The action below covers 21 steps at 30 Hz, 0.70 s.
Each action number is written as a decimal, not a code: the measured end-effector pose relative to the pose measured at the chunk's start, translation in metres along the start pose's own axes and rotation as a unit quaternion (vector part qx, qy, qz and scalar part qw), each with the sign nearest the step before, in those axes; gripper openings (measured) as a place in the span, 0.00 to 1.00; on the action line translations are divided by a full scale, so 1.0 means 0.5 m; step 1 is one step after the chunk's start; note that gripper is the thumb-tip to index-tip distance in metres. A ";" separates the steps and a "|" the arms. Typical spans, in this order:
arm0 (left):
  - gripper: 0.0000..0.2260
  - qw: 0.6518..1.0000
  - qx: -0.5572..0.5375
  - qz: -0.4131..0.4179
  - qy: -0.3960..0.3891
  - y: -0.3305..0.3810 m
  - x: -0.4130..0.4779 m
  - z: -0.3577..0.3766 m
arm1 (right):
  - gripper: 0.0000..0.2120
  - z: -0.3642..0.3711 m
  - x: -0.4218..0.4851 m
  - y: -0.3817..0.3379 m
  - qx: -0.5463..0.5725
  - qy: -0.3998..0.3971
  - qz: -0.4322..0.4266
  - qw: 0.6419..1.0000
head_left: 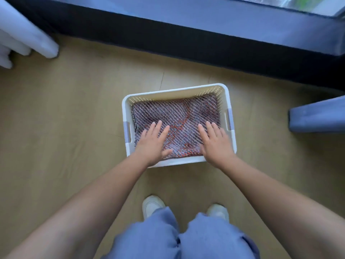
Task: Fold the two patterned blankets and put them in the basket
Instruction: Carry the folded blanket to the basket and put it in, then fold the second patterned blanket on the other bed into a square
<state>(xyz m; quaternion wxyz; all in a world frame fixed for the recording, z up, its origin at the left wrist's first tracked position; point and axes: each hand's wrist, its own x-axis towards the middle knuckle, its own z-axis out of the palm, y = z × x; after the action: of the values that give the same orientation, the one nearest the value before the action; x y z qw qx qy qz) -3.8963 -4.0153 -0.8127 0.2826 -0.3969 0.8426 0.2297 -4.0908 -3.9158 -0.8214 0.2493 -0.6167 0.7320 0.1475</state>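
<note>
Two hands, left point(152, 144) and right point(214, 144), lie flat on the basket's point(179, 161) folded blanket point(177, 113) (red-blue weave).

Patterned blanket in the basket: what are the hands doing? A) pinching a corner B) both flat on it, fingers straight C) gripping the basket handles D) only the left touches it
B: the left hand and right hand both lie flat, fingers straight, on the patterned blanket inside the basket.
</note>
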 end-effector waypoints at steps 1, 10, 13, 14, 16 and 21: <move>0.35 1.000 -0.005 0.007 0.009 0.014 -0.029 -0.034 | 0.31 -0.033 -0.037 -0.009 0.015 0.009 0.000 1.000; 0.28 0.987 0.014 0.158 0.032 0.201 -0.319 -0.346 | 0.32 -0.346 -0.396 -0.086 0.111 0.047 0.128 0.985; 0.27 0.974 0.026 0.218 0.059 0.270 -0.427 -0.436 | 0.31 -0.427 -0.536 -0.109 0.139 0.070 0.208 0.966; 0.27 0.968 0.036 0.239 0.066 0.294 -0.466 -0.462 | 0.31 -0.449 -0.586 -0.117 0.155 0.082 0.237 0.956; 0.26 0.954 0.051 0.285 0.079 0.347 -0.545 -0.505 | 0.30 -0.483 -0.693 -0.132 0.188 0.116 0.296 0.929; 0.27 0.902 0.096 0.417 0.059 0.498 -0.749 -0.542 | 0.30 -0.523 -0.979 -0.191 0.241 0.165 0.450 0.844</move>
<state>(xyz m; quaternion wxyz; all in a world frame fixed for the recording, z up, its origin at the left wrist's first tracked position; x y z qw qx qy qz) -3.9781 -3.8346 -0.3263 0.1476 0.0069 0.9642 0.2204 -3.9892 -3.6654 -0.3274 0.1723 -0.1551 0.9719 -0.0414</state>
